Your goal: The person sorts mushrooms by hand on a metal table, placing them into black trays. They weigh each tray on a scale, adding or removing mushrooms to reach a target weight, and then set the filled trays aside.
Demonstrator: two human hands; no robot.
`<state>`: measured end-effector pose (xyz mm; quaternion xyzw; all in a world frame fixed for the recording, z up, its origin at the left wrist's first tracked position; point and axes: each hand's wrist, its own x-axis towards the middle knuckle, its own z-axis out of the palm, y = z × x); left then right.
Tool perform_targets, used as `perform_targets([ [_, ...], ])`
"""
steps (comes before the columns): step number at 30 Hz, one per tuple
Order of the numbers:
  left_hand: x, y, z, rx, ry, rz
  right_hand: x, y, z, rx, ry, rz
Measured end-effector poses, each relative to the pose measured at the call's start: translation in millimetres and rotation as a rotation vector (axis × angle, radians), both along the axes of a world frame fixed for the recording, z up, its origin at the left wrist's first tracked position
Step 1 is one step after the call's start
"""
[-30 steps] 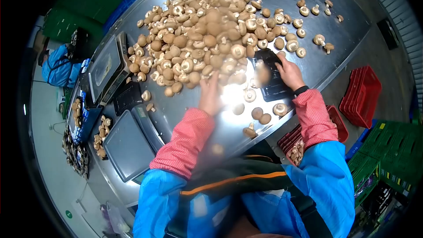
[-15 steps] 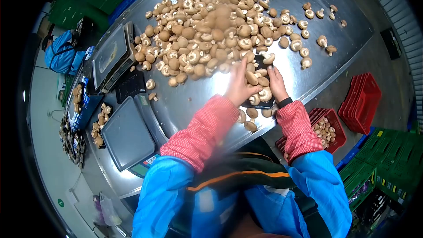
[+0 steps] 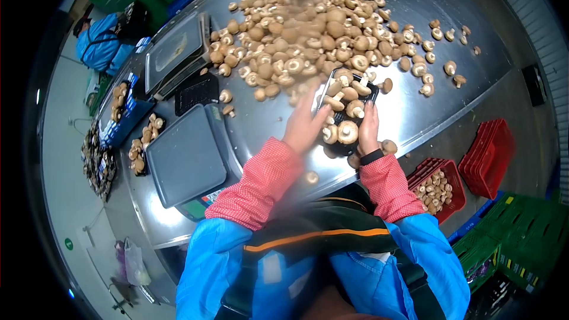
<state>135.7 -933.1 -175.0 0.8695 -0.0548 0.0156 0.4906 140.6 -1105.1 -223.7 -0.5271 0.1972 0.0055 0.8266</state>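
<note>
Blurred left hand (image 3: pixel 303 125), half-covered tray (image 3: pixel 339 120)

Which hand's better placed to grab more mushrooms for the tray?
Left, probably. The left hand lies free beside the tray, fingers pointing at the mushroom pile. The right hand grips the tray's near right edge, so it looks busy steadying it.

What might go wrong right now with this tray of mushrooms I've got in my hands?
The black tray between your left hand and right hand is heaped and looks tilted, so the top mushrooms may roll off. A loose mushroom lies near the table edge by your sleeve; a nudge could knock it off.
</note>
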Motion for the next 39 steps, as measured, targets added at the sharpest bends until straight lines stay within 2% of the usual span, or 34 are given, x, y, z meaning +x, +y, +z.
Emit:
perform_targets([
  [2,-4.9,13.6,15.9,-0.05,0.147,0.131,-1.5,22.3,-6.1,-0.007,-0.076,-0.008],
  [4,-1.8,34.6,27.4,-0.187,0.284,0.223,-4.2,45.1,-15.2,-0.188,-0.191,0.083],
  [5,-3.2,48.1,23.0,-0.162,0.249,0.231,-4.6,57.7,-21.4,-0.271,-0.219,0.105],
  [6,-4.4,61.6,18.6,-0.136,0.214,0.24,-13.6,80.3,-0.9,-0.198,-0.274,0.122],
  [8,-17.2,81.2,32.6,-0.082,0.167,0.292,-23.3,114.8,-1.7,-0.175,-0.31,0.202],
  [9,-23.2,96.5,35.0,-0.104,0.186,0.334,-31.5,134.4,-34.7,-0.59,-0.295,0.24],
  [10,-25.9,121.3,25.1,0.019,0.13,0.362,-39.5,154.0,-67.2,-1.007,-0.257,0.255],
  [11,-31.7,143.8,24.9,-0.056,0.121,0.357,-42.5,157.1,-59.2,-0.838,-0.295,0.376],
  [14,-49.2,213.3,23.0,-0.261,0.139,0.343,-46.1,149.6,48.2,-0.648,-0.161,0.688],
  [16,-62.7,259.6,21.3,-0.258,0.144,0.356,-31.4,141.5,36.6,-1.061,-0.322,0.674],
  [18,-75.0,296.9,24.3,-0.251,0.207,0.392,-19.4,122.4,6.7,-1.384,-0.495,0.403],
  [20,-85.4,317.3,38.5,-0.25,0.269,0.463,-12.8,109.2,12.5,-1.56,-0.422,0.526],
  [22,-91.4,337.5,44.1,-0.153,0.29,0.465,-4.2,98.7,-42.2,-1.656,-0.433,0.639],
  [24,-95.8,365.3,28.7,0.279,-0.058,0.306,-8.4,109.0,-27.6,-1.502,-0.552,0.678],
  [25,-99.1,370.0,35.2,0.356,0.042,0.283,-8.2,117.5,-24.1,-1.391,-0.506,0.698],
  [27,-103.4,373.9,37.6,0.491,0.02,0.242,-3.7,138.0,-17.9,-1.258,-0.493,0.729],
  [28,-104.9,375.0,37.9,0.537,0.018,0.245,-8.1,158.5,4.0,-1.109,-0.435,0.719],
  [30,-109.9,388.0,27.2,0.326,-0.047,0.301,-20.9,204.6,38.6,-0.835,-0.596,0.693],
  [32,-119.7,390.3,27.3,0.29,-0.12,0.4,-34.9,252.9,71.6,-0.723,-0.869,0.724],
  [35,-134.6,393.0,28.6,0.249,-0.187,0.497,-52.7,315.7,99.2,-0.766,-1.097,0.77],
  [39,-153.4,387.3,32.3,0.213,-0.257,0.565,-55.8,365.9,94.0,-0.915,-1.458,0.841],
])
